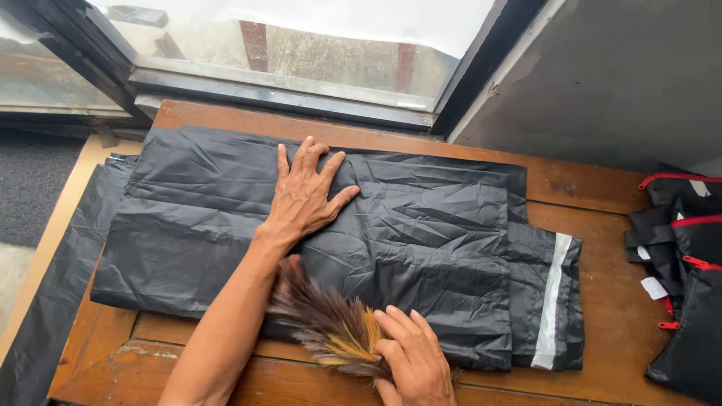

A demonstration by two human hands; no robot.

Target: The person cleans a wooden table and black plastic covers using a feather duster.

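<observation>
I see my left hand [304,192] lying flat, palm down, on a folded black garment [316,233], fingers spread wide and straight, pressing the fabric and gripping nothing. The cloth is thin, slick and crinkled, like coated rain-wear material, with sharp fold lines and many fine creases catching the light; it is folded into a broad rectangle that covers most of the table. At its right end a second layer sticks out, and a pale reflective stripe [553,301] runs down that edge. My right hand [412,361] is at the near edge, fingers curled closed around the base of a feather duster [327,327]; its brown and tawny feathers, soft and ragged, fan out toward my left forearm and rest on the near edge of the garment. The garment lies on a worn wooden table [594,263], reddish-brown, scuffed, with chipped finish near the front left corner. More black sheeting [56,286] hangs off the table's left side. At the far right lies a pile of black pouches with red zips [688,263], well apart from my hands. Beyond the table is a dark-framed window [301,56] with dusty glass, and a grey wall [609,75] to its right.
</observation>
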